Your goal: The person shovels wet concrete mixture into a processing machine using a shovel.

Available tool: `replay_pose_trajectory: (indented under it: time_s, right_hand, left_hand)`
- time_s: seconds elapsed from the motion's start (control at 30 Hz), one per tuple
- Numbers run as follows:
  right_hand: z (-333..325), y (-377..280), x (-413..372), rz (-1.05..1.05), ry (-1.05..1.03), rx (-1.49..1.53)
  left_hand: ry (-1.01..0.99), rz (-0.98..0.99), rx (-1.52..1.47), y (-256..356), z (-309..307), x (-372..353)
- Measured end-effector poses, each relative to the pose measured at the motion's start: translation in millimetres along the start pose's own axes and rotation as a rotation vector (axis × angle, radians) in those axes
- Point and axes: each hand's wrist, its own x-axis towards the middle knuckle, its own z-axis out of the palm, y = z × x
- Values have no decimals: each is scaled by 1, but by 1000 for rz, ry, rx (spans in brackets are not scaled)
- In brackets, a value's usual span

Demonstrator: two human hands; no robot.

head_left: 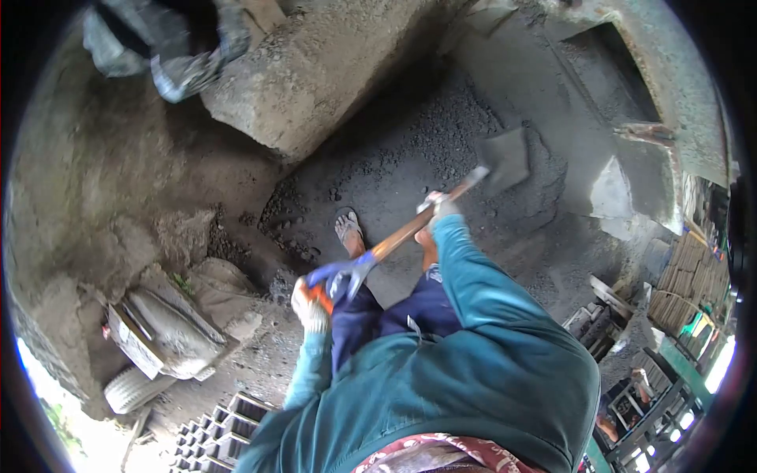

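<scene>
Both of my hands are on a shovel [398,236] that runs slantwise across my front. My left hand [310,306], in a pale glove, is closed on the blue and orange grip at the top end. Further down, my right hand [438,206], also gloved, wraps round the wooden shaft close to the metal neck. The grey blade [505,160], somewhat blurred, lies over dark gravelly material [441,126] on the floor. One sandalled foot [347,227] stands just left of the shaft.
A thick concrete block [315,71] rises ahead on the left. At lower left are a dusty wheelbarrow [169,327] and stacked hollow blocks [221,433]. A metal-edged opening [631,71] stands at upper right. Bundled flat boards [682,276] and another person's arm [641,386] are at the right.
</scene>
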Motion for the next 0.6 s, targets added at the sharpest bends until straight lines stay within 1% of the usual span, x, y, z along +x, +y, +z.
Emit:
replay_pose_trajectory:
  time_s: [0.03, 0.07, 0.1, 0.13, 0.17, 0.2, 0.23, 0.27, 0.33, 0.37, 0.4, 0.43, 0.47, 0.53, 0.57, 0.6]
  right_hand:
    - [13, 35, -6, -160, -15, -71]
    - [8, 84, 22, -52, -93, -65]
    - [4, 123, 22, 27, -115, -111]
    - [-3, 153, 17, 139, -110, -130]
    - [-13, 174, 12, 236, -109, -136]
    - [-22, 187, 12, 326, -110, -126]
    - [-31, 191, 16, 398, -115, -114]
    - [-32, 190, 21, 459, -120, -94]
    - [-28, 191, 48, 535, -152, -68]
    - [-21, 187, 71, 538, -177, -45]
    - [-8, 174, 96, 530, -202, -24]
    - [9, 152, 123, 514, -229, -2]
    - [31, 122, 155, 485, -266, 24]
    - [70, 66, 205, 412, -301, 63]
    - [83, 42, 224, 366, -305, 69]
    - [89, 35, 235, 319, -299, 72]
  left_hand:
    - [102, -5, 2, 11, -4, -18]
    - [317, 240, 322, 9, -22, -33]
    - [471, 46, 175, 18, -61, -46]
    - [580, 44, 222, 31, -71, -75]
    - [704, 84, 312, 38, -86, -96]
    - [807, 71, 248, 37, -168, -99]
    - [875, 139, 332, 48, -155, -113]
    - [940, 207, 415, 62, -128, -128]
    - [1016, 307, 551, 67, -121, -121]
    - [849, 21, 496, 78, -151, -112]
    - [762, 88, 505, 62, -174, -58]
    - [673, 154, 508, 50, -111, -13]
    - [548, 34, 419, 26, -43, 22]
    - [335, 165, 620, -54, 25, 125]
    - [353, 144, 719, -75, 60, 159]
    - [375, 203, 660, -85, 96, 167]
